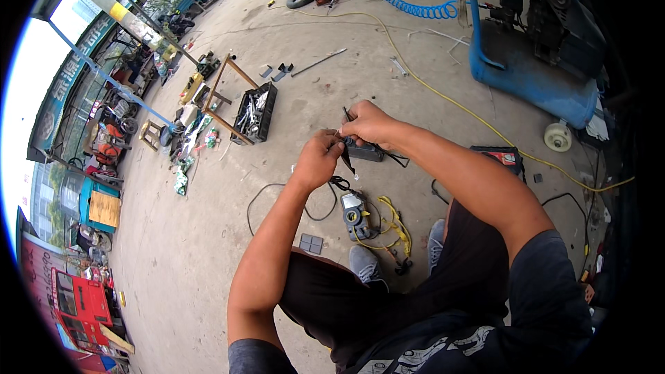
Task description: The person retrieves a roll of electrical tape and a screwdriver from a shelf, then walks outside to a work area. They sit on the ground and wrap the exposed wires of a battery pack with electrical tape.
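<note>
My left hand and my right hand meet in front of me, fingertips pinched close together. Between them is a thin dark wire; a slim black piece sticks up above my right fingers, and what it is I cannot make out. Just behind the hands a black box rests on the concrete, partly covered by them. Nearer my feet lies a grey device with a round yellow-ringed dial, with black cable coiled by it. Yellow leads ending in dark clips lie at its right.
A blue air compressor with a coiled blue hose stands at the far right. A yellow hose crosses the floor. Left of my hands are a black crate of tools and a wooden frame. A small grey tile lies near my left knee.
</note>
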`<action>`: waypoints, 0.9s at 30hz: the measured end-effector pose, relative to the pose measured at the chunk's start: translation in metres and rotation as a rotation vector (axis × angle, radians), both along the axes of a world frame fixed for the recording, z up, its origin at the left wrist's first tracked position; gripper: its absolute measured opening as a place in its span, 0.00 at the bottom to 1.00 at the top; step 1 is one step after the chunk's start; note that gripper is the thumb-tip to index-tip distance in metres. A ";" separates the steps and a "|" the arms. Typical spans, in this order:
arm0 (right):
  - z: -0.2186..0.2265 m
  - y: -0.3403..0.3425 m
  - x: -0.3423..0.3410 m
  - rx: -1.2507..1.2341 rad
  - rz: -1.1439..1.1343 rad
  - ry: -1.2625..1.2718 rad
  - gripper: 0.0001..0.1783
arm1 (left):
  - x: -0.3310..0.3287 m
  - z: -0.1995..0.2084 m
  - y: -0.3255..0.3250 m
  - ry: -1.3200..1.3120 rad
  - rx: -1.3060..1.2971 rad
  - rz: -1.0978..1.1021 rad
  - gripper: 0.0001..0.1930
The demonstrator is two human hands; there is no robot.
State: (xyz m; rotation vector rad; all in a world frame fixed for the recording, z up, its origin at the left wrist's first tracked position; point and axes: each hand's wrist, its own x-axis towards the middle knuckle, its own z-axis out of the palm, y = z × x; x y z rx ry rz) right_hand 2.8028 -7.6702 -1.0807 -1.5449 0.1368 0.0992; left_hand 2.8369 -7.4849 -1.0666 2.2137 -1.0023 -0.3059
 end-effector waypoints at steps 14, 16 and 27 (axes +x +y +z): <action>-0.003 0.003 -0.031 -0.475 0.028 -0.251 0.13 | 0.004 -0.003 -0.001 0.375 -0.201 0.197 0.12; -0.008 0.009 -0.028 -0.365 0.036 -0.186 0.12 | 0.003 -0.002 -0.003 0.378 -0.210 0.188 0.12; 0.000 0.009 -0.031 -0.161 0.196 -0.084 0.07 | -0.001 0.007 -0.001 0.500 -0.239 0.223 0.11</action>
